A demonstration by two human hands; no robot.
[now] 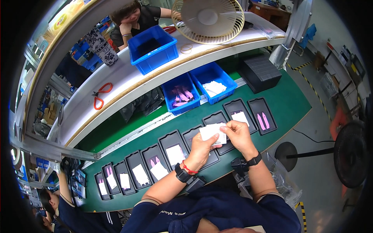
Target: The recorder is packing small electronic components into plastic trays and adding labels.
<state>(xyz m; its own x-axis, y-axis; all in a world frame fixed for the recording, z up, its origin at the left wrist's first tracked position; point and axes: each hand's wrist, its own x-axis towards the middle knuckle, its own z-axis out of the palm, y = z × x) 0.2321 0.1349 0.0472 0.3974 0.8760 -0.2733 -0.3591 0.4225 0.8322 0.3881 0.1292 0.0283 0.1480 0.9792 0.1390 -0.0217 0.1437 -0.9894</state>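
Observation:
My left hand (201,152) is closed round a small stack of white cards (208,130), its thumb pressed on top. At the stack's right edge, my right hand (240,136) pinches with thumb and fingers. Both are raised over a row of black trays on the green table (289,101). The rightmost tray (270,126) holds two pink pointed strips (263,120). White cards lie in many others, such as the tray (164,135) left of my hands. A few trays show pink strips beside the cards. My hands partly hide the trays below them.
Beyond the trays stand a blue bin of pink strips (181,96), a blue bin of white cards (214,88) and stacked black trays (259,73). The shelf holds another blue bin (154,54), red-handled cutters (99,97) and a fan (208,19). People sit opposite and at left.

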